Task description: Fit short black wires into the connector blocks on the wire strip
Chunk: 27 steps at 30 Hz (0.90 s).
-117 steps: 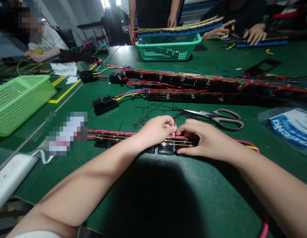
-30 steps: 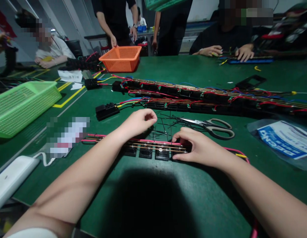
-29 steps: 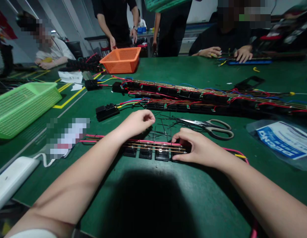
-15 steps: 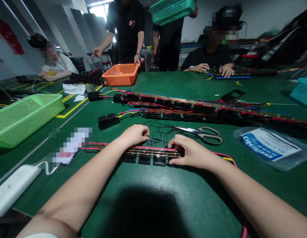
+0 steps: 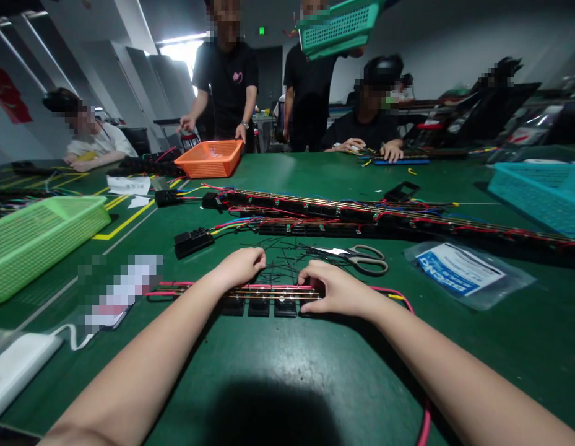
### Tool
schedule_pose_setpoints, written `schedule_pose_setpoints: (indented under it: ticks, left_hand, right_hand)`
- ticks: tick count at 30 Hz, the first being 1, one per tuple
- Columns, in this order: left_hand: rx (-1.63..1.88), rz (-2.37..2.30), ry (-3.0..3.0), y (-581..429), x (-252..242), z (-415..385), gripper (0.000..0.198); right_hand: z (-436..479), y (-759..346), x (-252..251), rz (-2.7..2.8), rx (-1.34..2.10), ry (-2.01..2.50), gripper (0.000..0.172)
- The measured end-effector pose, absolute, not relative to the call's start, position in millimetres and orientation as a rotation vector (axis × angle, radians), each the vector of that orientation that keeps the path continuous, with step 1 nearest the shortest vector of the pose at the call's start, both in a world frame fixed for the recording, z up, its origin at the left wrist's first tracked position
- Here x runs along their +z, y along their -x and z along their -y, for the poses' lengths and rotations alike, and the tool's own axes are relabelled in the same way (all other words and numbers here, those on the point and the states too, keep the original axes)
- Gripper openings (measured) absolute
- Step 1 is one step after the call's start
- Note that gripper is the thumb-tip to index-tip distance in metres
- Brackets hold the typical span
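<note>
A strip of black square modules (image 5: 259,307), with thin brass-coloured rods and a red wire (image 5: 268,286) along it, lies on the green table. My right hand (image 5: 336,290) is closed round its right part, thumb on the near side and fingers on the far side. Just behind the strip, my left hand (image 5: 243,266) is curled with its fingertips pressed together; whatever they pinch, if anything, is hidden. Thin black cable ties (image 5: 280,272) lie scattered between and beyond my hands. Grey-handled scissors (image 5: 368,259) rest among them.
Longer wired strips (image 5: 384,217) stretch across the table behind. A green basket (image 5: 46,241) and white power strip (image 5: 22,368) are at left. A plastic bag (image 5: 463,272) and blue basket (image 5: 542,192) are at right. Co-workers are across the table, near an orange basket (image 5: 210,160).
The camera view has shifted, so the table things appear lower and further left. Both hands keep nearly the same place and pose at the strip.
</note>
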<state>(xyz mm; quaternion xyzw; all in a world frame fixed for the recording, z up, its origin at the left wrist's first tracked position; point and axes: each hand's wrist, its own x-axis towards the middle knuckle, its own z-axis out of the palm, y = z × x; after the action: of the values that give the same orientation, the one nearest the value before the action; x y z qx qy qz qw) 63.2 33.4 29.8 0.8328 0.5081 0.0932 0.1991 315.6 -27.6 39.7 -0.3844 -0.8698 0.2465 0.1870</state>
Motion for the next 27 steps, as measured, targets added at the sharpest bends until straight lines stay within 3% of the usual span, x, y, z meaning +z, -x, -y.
schedule_pose_setpoints:
  ticks: [10,15,19,24,27]
  left_hand:
    - [0.584,-1.369,-2.157,-75.9,50.1,-17.2,0.006]
    - [0.700,-1.266,-2.083,-93.7,54.9,-4.7,0.008]
    - [0.824,-1.208,-2.132,-101.8,57.5,4.9,0.005]
    - [0.796,-1.147,-2.320,-107.6,53.7,12.4,0.005]
    - [0.742,-1.114,-2.336,-109.9,49.5,14.6,0.006]
  right_hand:
    - [27.9,-316.8,40.0,2.457,0.668,1.093,0.038]
    - [28.4,-316.7,45.3,2.427,0.701,1.074,0.019]
    - [27.6,-314.9,46.2,2.389,0.724,1.089,0.016]
    - [26.6,-313.2,41.5,2.302,0.675,1.181,0.006]
    - [27.6,-311.8,40.2,2.344,0.502,1.146,0.010]
